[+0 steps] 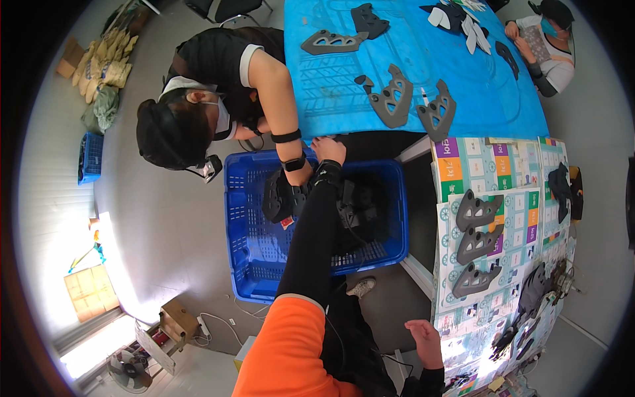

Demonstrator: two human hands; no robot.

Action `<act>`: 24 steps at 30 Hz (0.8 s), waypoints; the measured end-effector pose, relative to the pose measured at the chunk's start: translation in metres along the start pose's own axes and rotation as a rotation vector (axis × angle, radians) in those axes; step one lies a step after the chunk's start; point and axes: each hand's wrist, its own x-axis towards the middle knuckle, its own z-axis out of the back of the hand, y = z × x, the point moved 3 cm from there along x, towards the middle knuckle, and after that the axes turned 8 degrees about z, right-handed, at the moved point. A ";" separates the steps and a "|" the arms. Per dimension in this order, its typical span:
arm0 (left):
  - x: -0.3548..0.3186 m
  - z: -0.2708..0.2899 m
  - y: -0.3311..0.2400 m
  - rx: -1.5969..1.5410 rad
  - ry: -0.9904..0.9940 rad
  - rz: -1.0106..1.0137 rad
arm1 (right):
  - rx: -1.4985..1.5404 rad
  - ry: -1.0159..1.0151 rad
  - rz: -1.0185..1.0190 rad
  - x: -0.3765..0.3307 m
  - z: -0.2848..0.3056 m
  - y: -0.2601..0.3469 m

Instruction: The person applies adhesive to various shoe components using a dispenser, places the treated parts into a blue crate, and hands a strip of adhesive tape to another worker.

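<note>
Beyond the far rim of the blue perforated plastic basket point(254, 284), the left hand point(329, 149) meets the edge of the blue-sheeted surface point(337, 114), fingers bent; whether it grips anything cannot be told. The right hand point(424, 341) is loosely unfolded, nothing seen in it. Dark grey, rigid-looking pieces point(272, 198) lie inside the basket (a co-worker's hand point(301, 175) is among them). Step in hand, as judged: reaching across the basket. Recommended: keep the forearm clear of the co-worker's, and steady the rim with the right hand.
</note>
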 end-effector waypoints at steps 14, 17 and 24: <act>0.000 -0.012 -0.011 0.060 -0.093 0.049 | 0.019 0.001 -0.021 0.004 0.005 -0.001; -0.001 -0.016 -0.015 -0.089 -0.099 0.125 | 0.015 -0.012 -0.026 0.005 0.004 0.003; 0.005 -0.027 -0.009 -0.180 -0.100 0.258 | 0.022 -0.007 -0.017 0.008 0.004 0.007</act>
